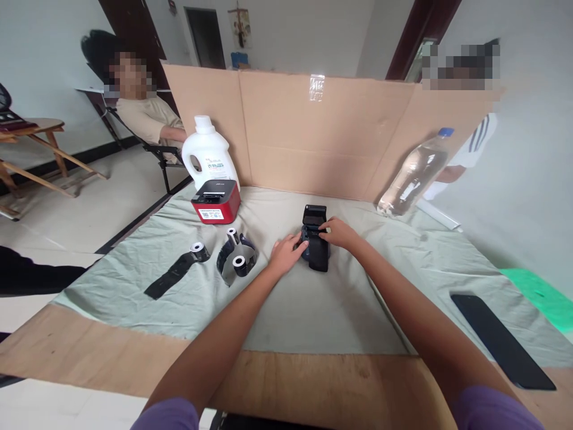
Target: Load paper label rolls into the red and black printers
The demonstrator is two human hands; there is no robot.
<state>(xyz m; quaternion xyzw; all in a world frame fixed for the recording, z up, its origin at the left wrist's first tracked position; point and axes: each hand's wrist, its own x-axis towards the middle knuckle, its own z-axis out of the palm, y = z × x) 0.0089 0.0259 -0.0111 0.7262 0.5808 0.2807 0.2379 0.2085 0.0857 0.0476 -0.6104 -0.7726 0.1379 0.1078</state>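
While the left hand (pixel 286 254) braces a small black printer (pixel 316 239) mid-table on the grey cloth (pixel 313 304), the right hand (pixel 341 232) rests fingertips at its open lid; neither hand grips.

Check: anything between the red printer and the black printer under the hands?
Head view: only bare grey-green cloth between the red printer and the black printer; the paper rolls lie nearer the camera.

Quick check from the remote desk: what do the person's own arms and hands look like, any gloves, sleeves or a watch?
Both hands are bare: no gloves, rings or watch show on the left hand or the right hand. The forearms are uncovered down to the wrists. Short purple sleeves cover the upper arms at the bottom edge of the head view.
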